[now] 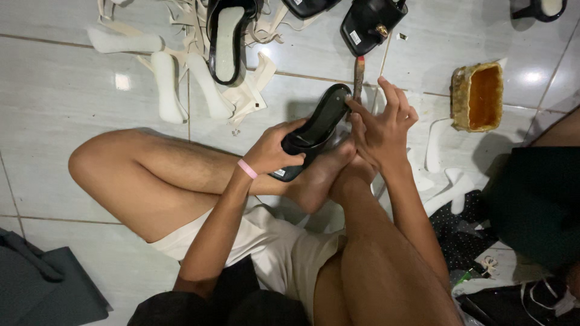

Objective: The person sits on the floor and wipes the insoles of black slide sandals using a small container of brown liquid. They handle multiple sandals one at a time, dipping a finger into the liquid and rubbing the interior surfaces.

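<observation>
Black shoe sole [314, 130]: held above the crossed bare feet, heel end clasped in my left hand [272, 154], fingers wrapped around its edge; a pink band sits on that wrist. My right hand [380, 124] is at the toe end, fingers partly spread, pinching a thin stained tool [359, 78] against the rim.

Risks, as I judge them: the tool could slip off the curved rim toward my left fingers or the feet just beneath; the sole could twist, since only one end is gripped. The open yellow tub [477, 96] of amber liquid, right of my right hand, could tip if knocked.

Surface: pale glossy floor tiles [54, 108]. Beyond the hands, white insole cutouts [169, 84] and black shoes [226, 39] lie scattered.
</observation>
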{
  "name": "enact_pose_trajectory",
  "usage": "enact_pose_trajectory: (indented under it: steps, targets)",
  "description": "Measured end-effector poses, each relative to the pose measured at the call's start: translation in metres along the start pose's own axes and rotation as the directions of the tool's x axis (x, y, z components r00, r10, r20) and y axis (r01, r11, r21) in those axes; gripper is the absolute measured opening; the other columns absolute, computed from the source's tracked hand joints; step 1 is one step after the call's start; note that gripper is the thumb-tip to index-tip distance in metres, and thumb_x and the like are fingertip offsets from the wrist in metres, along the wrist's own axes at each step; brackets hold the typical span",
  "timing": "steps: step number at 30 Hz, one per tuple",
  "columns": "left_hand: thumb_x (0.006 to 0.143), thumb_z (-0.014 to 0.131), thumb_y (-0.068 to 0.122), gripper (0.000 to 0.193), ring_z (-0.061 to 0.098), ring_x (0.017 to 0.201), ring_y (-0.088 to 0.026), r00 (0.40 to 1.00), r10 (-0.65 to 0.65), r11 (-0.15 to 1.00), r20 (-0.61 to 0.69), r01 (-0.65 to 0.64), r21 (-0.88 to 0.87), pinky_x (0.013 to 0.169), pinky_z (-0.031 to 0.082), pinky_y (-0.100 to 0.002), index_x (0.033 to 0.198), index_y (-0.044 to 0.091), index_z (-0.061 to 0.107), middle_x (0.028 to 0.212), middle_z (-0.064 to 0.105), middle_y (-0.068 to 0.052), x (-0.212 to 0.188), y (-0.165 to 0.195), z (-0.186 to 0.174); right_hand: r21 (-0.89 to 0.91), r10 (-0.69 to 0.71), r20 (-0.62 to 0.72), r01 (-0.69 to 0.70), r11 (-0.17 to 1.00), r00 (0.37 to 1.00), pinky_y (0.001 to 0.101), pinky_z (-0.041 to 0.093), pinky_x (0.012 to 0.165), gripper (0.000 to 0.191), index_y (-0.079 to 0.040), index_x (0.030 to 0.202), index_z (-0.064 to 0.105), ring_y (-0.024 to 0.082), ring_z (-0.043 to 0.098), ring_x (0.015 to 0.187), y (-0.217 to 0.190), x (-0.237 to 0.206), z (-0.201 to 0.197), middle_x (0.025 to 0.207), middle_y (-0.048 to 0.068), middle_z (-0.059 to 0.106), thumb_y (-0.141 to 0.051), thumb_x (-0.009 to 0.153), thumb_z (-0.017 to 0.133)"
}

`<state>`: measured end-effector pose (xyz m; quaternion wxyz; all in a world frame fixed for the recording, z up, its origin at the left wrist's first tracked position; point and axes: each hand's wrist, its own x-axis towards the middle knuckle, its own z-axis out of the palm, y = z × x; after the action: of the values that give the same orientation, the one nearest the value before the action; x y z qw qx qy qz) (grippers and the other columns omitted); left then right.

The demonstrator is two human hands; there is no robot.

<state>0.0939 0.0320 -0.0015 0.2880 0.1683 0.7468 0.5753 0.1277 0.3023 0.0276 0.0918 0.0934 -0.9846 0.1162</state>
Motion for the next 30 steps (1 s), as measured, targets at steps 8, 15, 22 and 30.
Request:
enact_pose_trajectory:
  steps: [8, 15, 22, 30]
  targets:
    - [0.072, 0.080, 0.017, 0.076, 0.070, 0.114, -0.027, 1.000, -0.008, 1.000, -0.007, 0.008, -0.004, 0.101, 0.054, -0.033, 0.140, -0.005, 0.055, 0.127, 0.070, -0.022, -0.002, -0.004, 0.002, 0.084, -0.019, -0.062, 0.024, 0.996, 0.998, 0.0415, 0.026, 0.116, 0.032, -0.026, 0.140, 0.078, 0.027, 0.032, 0.149, -0.003, 0.010, 0.019, 0.164, 0.011, 0.033, -0.024, 0.108, 0.071]
    - [0.072, 0.081, 0.016, 0.075, 0.068, 0.118, -0.027, 0.999, 0.027, 1.000, -0.024, -0.027, 0.001, 0.103, 0.053, -0.034, 0.140, -0.003, 0.056, 0.131, 0.068, -0.021, -0.003, -0.004, 0.002, 0.191, -0.041, 0.102, 0.020, 0.981, 0.994, 0.0494, 0.022, 0.119, 0.032, -0.033, 0.131, 0.076, 0.038, 0.030, 0.146, -0.015, 0.001, 0.025, 0.161, 0.014, 0.031, -0.029, 0.100, 0.068]
    - [0.073, 0.078, 0.014, 0.077, 0.070, 0.114, -0.026, 1.000, 0.011, 0.999, 0.010, -0.010, -0.052, 0.101, 0.053, -0.034, 0.144, 0.001, 0.055, 0.127, 0.071, -0.019, -0.001, 0.004, -0.001, 0.160, 0.014, 0.029, -0.019, 0.987, 0.999, 0.0464, 0.025, 0.123, 0.036, -0.032, 0.141, 0.075, 0.033, 0.027, 0.152, -0.001, 0.003, 0.033, 0.166, 0.011, 0.026, -0.025, 0.107, 0.065]
    - [0.073, 0.079, 0.015, 0.077, 0.070, 0.113, -0.027, 1.000, 0.028, 0.999, -0.003, -0.028, -0.042, 0.100, 0.054, -0.034, 0.144, 0.001, 0.054, 0.126, 0.070, -0.020, -0.001, 0.002, -0.001, 0.125, -0.108, 0.056, 0.101, 0.987, 0.993, 0.0476, 0.024, 0.121, 0.033, -0.037, 0.134, 0.075, 0.033, 0.026, 0.149, 0.000, -0.006, 0.044, 0.165, 0.009, 0.025, -0.030, 0.102, 0.072]
